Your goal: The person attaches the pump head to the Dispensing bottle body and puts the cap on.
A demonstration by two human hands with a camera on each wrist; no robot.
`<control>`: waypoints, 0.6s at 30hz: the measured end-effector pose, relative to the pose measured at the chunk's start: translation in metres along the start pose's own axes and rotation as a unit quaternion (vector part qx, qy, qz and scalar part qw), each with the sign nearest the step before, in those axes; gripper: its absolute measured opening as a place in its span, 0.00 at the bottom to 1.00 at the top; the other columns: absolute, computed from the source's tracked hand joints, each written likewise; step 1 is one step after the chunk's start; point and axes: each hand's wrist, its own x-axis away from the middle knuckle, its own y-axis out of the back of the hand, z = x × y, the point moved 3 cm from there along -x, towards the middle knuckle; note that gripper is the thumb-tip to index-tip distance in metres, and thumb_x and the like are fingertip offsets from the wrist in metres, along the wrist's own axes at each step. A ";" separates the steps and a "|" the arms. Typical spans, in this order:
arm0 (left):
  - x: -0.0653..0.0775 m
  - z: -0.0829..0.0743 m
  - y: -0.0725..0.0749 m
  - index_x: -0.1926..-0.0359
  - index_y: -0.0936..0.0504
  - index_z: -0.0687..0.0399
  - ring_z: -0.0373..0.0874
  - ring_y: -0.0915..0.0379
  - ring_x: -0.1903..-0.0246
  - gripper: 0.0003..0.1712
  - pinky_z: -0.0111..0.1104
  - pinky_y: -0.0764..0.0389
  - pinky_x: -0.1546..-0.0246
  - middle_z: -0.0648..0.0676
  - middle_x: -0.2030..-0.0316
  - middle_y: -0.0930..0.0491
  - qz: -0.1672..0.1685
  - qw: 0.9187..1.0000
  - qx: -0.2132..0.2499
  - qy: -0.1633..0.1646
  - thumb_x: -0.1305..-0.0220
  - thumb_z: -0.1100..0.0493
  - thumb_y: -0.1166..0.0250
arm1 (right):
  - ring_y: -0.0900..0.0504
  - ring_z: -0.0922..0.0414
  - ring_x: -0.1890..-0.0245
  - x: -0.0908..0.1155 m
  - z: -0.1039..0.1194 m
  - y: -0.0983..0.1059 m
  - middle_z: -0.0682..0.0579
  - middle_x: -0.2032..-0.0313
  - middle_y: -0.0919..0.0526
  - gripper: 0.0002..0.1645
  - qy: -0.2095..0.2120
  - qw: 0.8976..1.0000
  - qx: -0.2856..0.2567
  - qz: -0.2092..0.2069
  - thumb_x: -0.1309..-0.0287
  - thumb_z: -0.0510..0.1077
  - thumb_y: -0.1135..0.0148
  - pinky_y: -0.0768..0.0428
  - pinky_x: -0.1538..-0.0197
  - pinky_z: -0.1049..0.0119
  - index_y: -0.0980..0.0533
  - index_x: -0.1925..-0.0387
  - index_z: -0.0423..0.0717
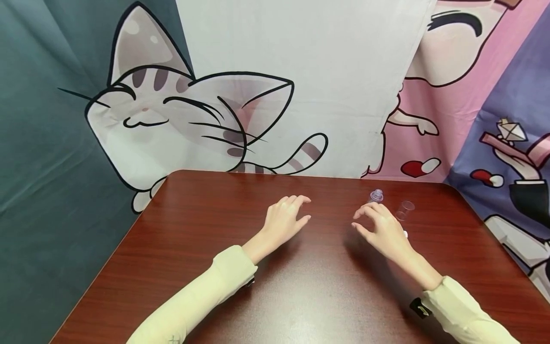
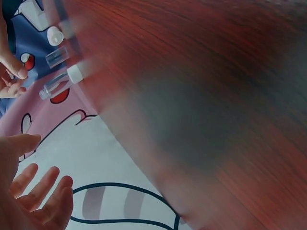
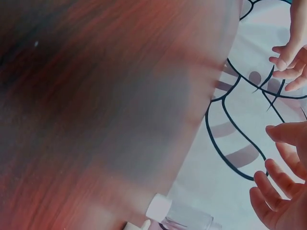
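My left hand [image 1: 282, 220] hovers over the middle of the table, holding nothing, with its thumb apart from the loosely bent fingers. On the right, my right hand [image 1: 384, 230] is also raised and holds nothing, its fingers loosely bent. Just beyond it stands a small clear bottle [image 1: 376, 196], partly covered by the hand in the head view; the left wrist view shows its white base [image 2: 75, 73]. A clear cylindrical cap [image 1: 405, 210] stands to the right of the bottle. Mostly hidden behind the right hand is a small white piece [image 1: 406, 234].
The glossy reddish-brown table [image 1: 206, 210] has rounded far corners. Behind it hangs a printed cloth [image 1: 343, 62] with a cartoon cat and figures. A dark green cloth [image 1: 51, 229] hangs at the left.
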 end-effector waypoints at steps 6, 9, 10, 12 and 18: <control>-0.009 -0.007 -0.007 0.49 0.21 0.42 0.43 0.21 0.61 0.20 0.34 0.20 0.76 0.46 0.57 0.18 0.037 0.999 0.010 0.026 0.43 0.48 0.31 | 0.27 0.58 0.63 -0.001 -0.004 0.005 0.54 0.67 0.21 0.18 -0.031 0.999 0.022 0.004 0.59 0.39 0.25 0.29 0.61 0.64 0.22 0.64 0.49; -0.014 -0.011 -0.011 0.49 0.22 0.42 0.43 0.21 0.58 0.21 0.35 0.20 0.75 0.46 0.55 0.19 0.053 0.998 0.008 0.032 0.43 0.47 0.31 | 0.27 0.58 0.64 -0.001 -0.007 0.007 0.53 0.67 0.21 0.20 -0.041 0.999 0.021 0.008 0.58 0.39 0.25 0.29 0.62 0.64 0.22 0.61 0.47; -0.016 -0.013 -0.012 0.48 0.22 0.41 0.43 0.21 0.57 0.21 0.35 0.19 0.74 0.46 0.55 0.19 0.058 0.998 0.008 0.034 0.43 0.47 0.31 | 0.27 0.58 0.64 -0.001 -0.008 0.007 0.52 0.67 0.20 0.20 -0.044 0.999 0.019 0.007 0.58 0.38 0.25 0.29 0.62 0.65 0.22 0.60 0.46; -0.019 -0.016 -0.014 0.48 0.22 0.41 0.43 0.21 0.56 0.22 0.35 0.19 0.73 0.46 0.54 0.19 0.064 0.997 0.010 0.037 0.43 0.46 0.31 | 0.26 0.57 0.65 -0.001 -0.010 0.010 0.51 0.67 0.20 0.21 -0.050 0.999 0.015 0.004 0.59 0.37 0.25 0.30 0.62 0.67 0.23 0.60 0.45; -0.029 -0.022 -0.018 0.48 0.23 0.40 0.42 0.22 0.55 0.22 0.35 0.20 0.73 0.46 0.54 0.20 0.058 0.997 0.023 0.042 0.43 0.46 0.31 | 0.27 0.57 0.66 -0.004 -0.014 0.015 0.51 0.67 0.20 0.20 -0.057 0.998 0.005 -0.009 0.60 0.35 0.24 0.35 0.63 0.73 0.23 0.62 0.46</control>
